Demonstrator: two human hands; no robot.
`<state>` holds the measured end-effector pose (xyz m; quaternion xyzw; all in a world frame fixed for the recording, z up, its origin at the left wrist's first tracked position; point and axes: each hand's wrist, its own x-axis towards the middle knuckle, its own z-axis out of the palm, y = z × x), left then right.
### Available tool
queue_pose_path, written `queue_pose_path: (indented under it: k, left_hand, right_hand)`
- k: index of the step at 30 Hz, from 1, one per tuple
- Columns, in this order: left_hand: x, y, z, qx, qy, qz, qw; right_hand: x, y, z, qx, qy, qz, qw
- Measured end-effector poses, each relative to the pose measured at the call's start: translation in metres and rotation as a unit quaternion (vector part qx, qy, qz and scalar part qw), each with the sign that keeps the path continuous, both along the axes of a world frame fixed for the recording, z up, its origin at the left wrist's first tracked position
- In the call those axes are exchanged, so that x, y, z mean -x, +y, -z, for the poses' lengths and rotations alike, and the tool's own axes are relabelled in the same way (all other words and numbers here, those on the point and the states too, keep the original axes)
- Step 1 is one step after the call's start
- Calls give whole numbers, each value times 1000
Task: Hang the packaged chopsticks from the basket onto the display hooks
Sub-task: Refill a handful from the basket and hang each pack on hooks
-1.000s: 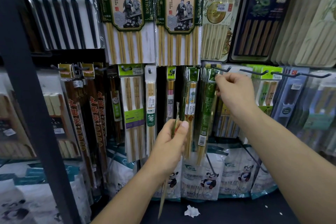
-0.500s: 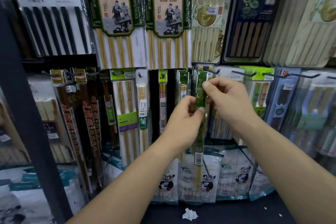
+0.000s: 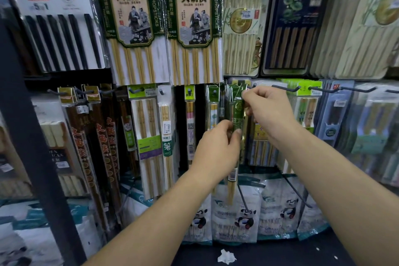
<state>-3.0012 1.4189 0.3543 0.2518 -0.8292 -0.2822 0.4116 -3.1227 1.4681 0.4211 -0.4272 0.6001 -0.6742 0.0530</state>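
Observation:
A narrow green pack of chopsticks (image 3: 237, 112) stands upright in front of the display wall, with a barcode label near its lower end. My left hand (image 3: 216, 147) grips its middle from the left. My right hand (image 3: 267, 110) pinches its top, right by a bunch of like green packs (image 3: 230, 92) hanging on a hook. Whether the pack's hole is on the hook cannot be told. The basket is out of view.
Bare black hooks (image 3: 285, 88) (image 3: 323, 89) jut out to the right of my hands. Large hot-pot chopstick packs (image 3: 131, 28) hang above, panda bags (image 3: 241, 218) below. A dark post (image 3: 28, 136) stands at the left. A crumpled paper scrap (image 3: 225, 256) lies on the dark shelf.
My left hand rose from low in front of the packs to grip the green pack's middle. My right hand stays at the pack's top by the hook.

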Motion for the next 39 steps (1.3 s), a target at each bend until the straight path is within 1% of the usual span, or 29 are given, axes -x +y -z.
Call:
queue_pose_path:
  k: [7,13,17,23,26,31,34,39]
  left_hand:
    - [0,1,5,-4,-9,0,1000]
    - [-2,5,4,11,-31,14,999]
    - [-2,6,4,10,-30,22,999]
    - [-3,6,4,9,-37,24,999]
    - [-3,5,5,13,-44,14,999]
    - [-2,0,6,48,-85,-27,995]
    - [-3,0,9,48,-97,-36,993]
    - [-28,7,31,89,-109,-53,989]
  right_hand:
    - [-1,-3,3,-5,6,4,1000]
    - [0,-4,5,3,36,29,999]
    - [0,-4,5,6,64,46,997]
    - [1,-5,7,4,73,54,996]
    - [3,-9,10,2,69,53,996]
    - [6,-10,17,-18,66,47,997]
    - [7,-6,23,-27,76,53,995]
    - [-4,20,55,-32,83,64,994]
